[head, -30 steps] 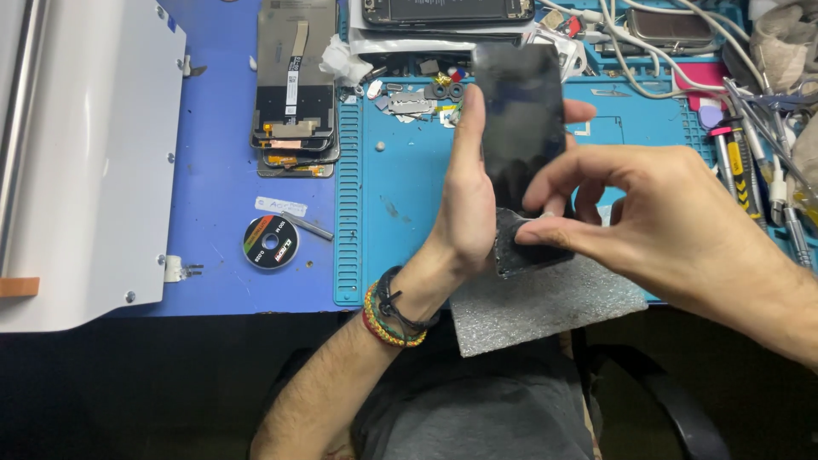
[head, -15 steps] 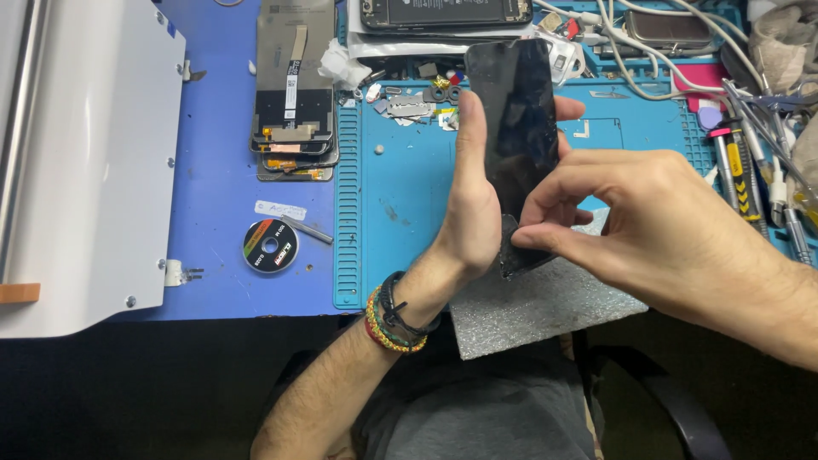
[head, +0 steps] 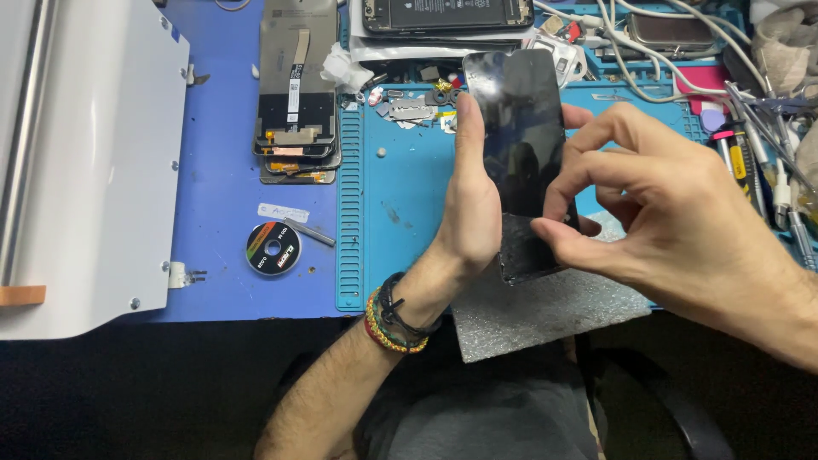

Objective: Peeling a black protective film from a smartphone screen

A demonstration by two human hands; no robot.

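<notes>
My left hand (head: 471, 204) grips a black smartphone (head: 521, 136) by its long edges and holds it upright above the teal work mat (head: 400, 204), glossy screen toward me. The phone's lower part looks dull and cracked. My right hand (head: 656, 204) pinches at the lower right edge of the screen with thumb and forefinger. Whether it holds a film or the glass itself I cannot tell. Beaded and cord bracelets (head: 388, 319) circle my left wrist.
A grey foam sheet (head: 545, 315) lies under the hands at the mat's front edge. Stacked phone display panels (head: 296, 94) and a small tape roll (head: 273, 248) sit on the blue mat. An opened phone (head: 447, 13), cables, screwdrivers (head: 741, 170) and a white machine (head: 85, 162) surround them.
The phone has tilted slightly, its top leaning left. My right hand's fingers have shifted up along the lower right edge of the screen.
</notes>
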